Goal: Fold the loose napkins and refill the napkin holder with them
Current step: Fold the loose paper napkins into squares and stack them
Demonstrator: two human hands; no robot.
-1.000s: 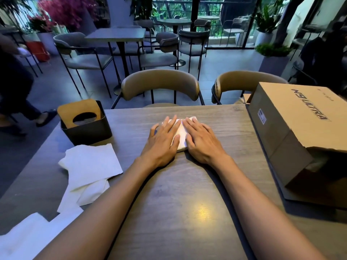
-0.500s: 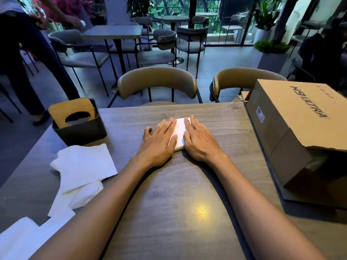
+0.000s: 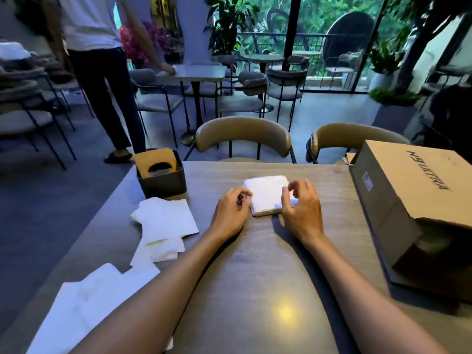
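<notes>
Since the earlier moment your palms had lifted off the folded napkin stack (image 3: 265, 194) and your fingers had curled. Your left hand (image 3: 231, 213) pinched its left edge, and your right hand (image 3: 301, 210) gripped its right edge with curled fingers. The stack lay flat on the table (image 3: 255, 264) between them. Left of your left hand lay the loose napkins (image 3: 163, 221), beyond them the napkin holder (image 3: 161, 175). Right of your right hand sat a cardboard box (image 3: 413, 198).

Folded napkins (image 3: 267, 194) lie between napkin holder (image 3: 163, 178) and box (image 3: 411, 198).
</notes>
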